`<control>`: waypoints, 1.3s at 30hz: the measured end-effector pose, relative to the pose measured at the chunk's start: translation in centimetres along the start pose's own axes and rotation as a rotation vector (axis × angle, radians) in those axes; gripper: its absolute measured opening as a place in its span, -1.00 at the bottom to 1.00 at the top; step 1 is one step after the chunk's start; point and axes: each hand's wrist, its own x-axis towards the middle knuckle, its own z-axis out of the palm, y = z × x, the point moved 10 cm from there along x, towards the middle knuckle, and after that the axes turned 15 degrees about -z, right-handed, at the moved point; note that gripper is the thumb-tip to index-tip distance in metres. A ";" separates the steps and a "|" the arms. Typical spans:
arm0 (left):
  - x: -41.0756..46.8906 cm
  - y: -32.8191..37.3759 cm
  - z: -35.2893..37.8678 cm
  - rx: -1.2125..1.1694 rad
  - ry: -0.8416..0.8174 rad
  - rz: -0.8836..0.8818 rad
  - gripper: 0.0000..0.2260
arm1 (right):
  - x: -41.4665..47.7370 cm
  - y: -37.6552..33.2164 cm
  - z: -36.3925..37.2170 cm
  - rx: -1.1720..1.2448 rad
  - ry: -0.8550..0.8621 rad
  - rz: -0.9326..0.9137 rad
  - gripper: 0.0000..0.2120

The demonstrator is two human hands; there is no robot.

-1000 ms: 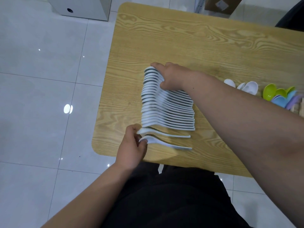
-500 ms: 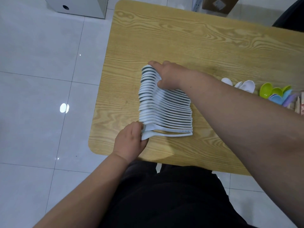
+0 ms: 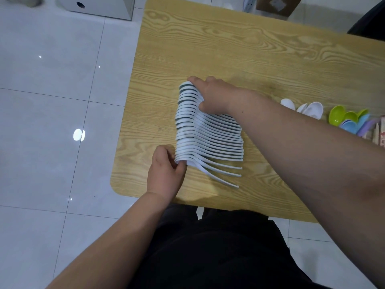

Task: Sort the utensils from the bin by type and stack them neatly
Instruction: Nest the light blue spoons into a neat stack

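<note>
So the row of white spoons (image 3: 205, 140) sits on the left part of the wooden table (image 3: 229, 49), closer to the near edge. They're all tipped on edge and nested one against the next, bowls on the left, handles running out to the right. Each spoon's long axis goes roughly left-right across the table, while the row itself runs far to near with a bit of a curve in it. The last three or so at the near end fan out; their handles angle off toward the near right, tips apart from the rest of the pack.

The right hand (image 3: 212, 97) is on the far end of the row; fingers curled over the bowls of the farthest spoons, thumb tucked in on the near side, so it's gripping that end. The left hand (image 3: 164, 174) is at the near end; thumb and fingers pinch the bowls of the nearest spoons.

Over on the right, well apart from the row, are a few loose white scoops (image 3: 310, 110), then green spoons (image 3: 337, 116) and blue spoons (image 3: 350, 125) bunched together; the right forearm partly covers that area. A white box (image 3: 100, 7) stands on the tile floor (image 3: 52, 90) past the table's far left corner.
</note>
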 end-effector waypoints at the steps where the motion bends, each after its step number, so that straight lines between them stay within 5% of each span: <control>1: 0.0 0.1 0.0 -0.005 -0.003 0.006 -0.73 | 0.0 -0.1 0.0 0.008 0.007 -0.005 -0.24; 12: 0.3 0.7 0.6 0.060 0.082 0.204 -0.77 | -0.2 -0.3 0.3 0.055 0.042 -0.059 -0.26; 23: -4.0 6.1 2.5 0.375 0.344 1.046 -0.52 | -0.2 -0.8 0.9 0.111 0.026 -0.054 -0.28; 32: -6.0 6.9 3.8 0.502 0.264 1.357 -0.83 | 0.0 -0.6 1.0 0.110 0.042 -0.063 -0.28; 39: -5.7 6.2 4.7 0.529 0.066 1.385 -0.82 | 0.0 -0.7 1.1 0.123 0.044 -0.072 -0.29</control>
